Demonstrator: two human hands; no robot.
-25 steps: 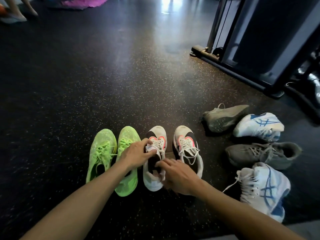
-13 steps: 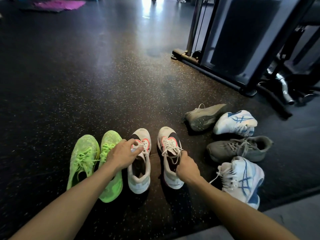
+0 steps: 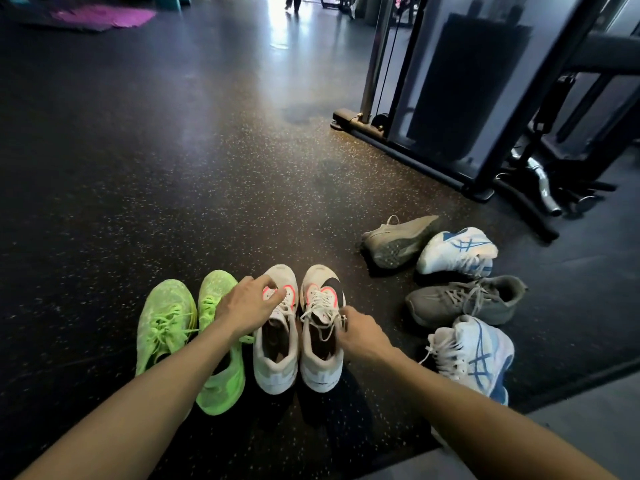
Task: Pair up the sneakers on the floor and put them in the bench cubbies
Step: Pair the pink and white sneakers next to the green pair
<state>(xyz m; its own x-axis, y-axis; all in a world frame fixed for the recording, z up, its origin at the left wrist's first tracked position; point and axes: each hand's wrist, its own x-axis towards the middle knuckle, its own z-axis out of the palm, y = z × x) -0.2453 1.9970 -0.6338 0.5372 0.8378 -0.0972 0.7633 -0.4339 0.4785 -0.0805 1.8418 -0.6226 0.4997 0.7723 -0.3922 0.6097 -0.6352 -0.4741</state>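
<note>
**Eight sneakers, four kinds, two of each**

You have two neon green sneakers at lower left, two white sneakers with pink and black trim at centre, two grey sneakers and two white-and-blue sneakers at right. You have two hands in frame.

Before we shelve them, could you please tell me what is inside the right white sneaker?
The right white sneaker shows only a dark, shadowed opening with laces over the tongue; the toe area is covered, so its contents cannot be seen.

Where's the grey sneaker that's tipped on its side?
In the head view, the tipped grey sneaker lies right of centre, farthest of the right-hand cluster, touching the white-and-blue sneaker and nearest the dark gym machine base.
</note>
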